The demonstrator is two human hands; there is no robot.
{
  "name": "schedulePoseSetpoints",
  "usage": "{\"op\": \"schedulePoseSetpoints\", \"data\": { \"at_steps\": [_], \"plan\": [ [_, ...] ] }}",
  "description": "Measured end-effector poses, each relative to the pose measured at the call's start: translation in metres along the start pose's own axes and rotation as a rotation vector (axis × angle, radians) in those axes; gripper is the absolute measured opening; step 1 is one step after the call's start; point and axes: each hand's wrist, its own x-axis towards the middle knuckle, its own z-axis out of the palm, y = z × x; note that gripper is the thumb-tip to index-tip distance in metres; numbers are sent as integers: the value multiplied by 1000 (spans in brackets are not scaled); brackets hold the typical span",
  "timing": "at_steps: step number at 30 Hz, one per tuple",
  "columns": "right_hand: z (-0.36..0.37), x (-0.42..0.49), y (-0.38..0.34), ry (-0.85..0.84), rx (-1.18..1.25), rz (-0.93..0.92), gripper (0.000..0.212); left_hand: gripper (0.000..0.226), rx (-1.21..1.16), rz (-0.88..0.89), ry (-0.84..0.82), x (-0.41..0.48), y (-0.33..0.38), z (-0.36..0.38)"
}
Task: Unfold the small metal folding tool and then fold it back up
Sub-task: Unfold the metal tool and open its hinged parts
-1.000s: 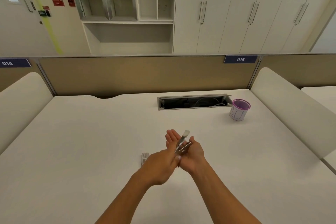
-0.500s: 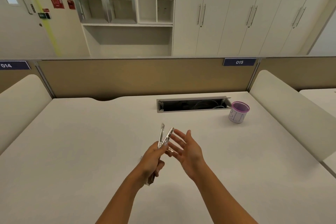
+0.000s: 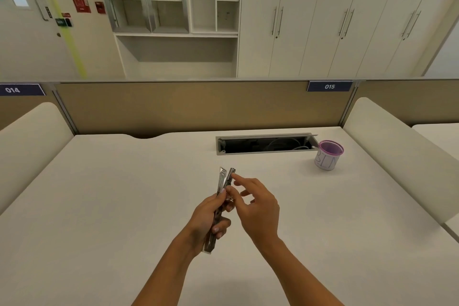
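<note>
A slim metal folding tool [image 3: 221,181] stands nearly upright above the middle of the white desk [image 3: 124,194]. My left hand [image 3: 207,216] is shut around its middle. Two narrow metal arms stick out above my fingers, side by side and slightly apart, and the lower end pokes out below my palm. My right hand [image 3: 255,202] hovers just to the right with its fingers spread; the index fingertip touches the top of the right arm.
A purple-rimmed mesh cup [image 3: 329,155] stands at the back right of the desk, beside an open cable tray [image 3: 265,144] set into the top. A tan divider [image 3: 198,104] closes the far edge. Padded side panels [image 3: 397,151] flank the desk.
A second ago both hands were pressed together around the tool. The right hand then let go and opened, while the left hand kept the tool upright. Now the right index finger reaches the tool's tip.
</note>
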Motion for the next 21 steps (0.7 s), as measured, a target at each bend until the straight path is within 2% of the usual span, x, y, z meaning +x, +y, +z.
{"op": "schedulePoseSetpoints", "data": {
  "at_steps": [3, 7, 13, 21],
  "plan": [
    [0, 0, -4, 0, -149, -49, 30, 35, 11, 0, -7, 0, 0, 0],
    [-1, 2, -5, -51, -169, -17, 22, 31, 16, -21, -10, 1, -1, -2],
    [-6, 10, -4, -109, -117, 67, 16, 30, 11, -43, -26, 2, -4, -3],
    [-11, 23, 5, -279, 77, 185, 9, 29, 26, -52, -42, 6, -6, -4]
  ]
}}
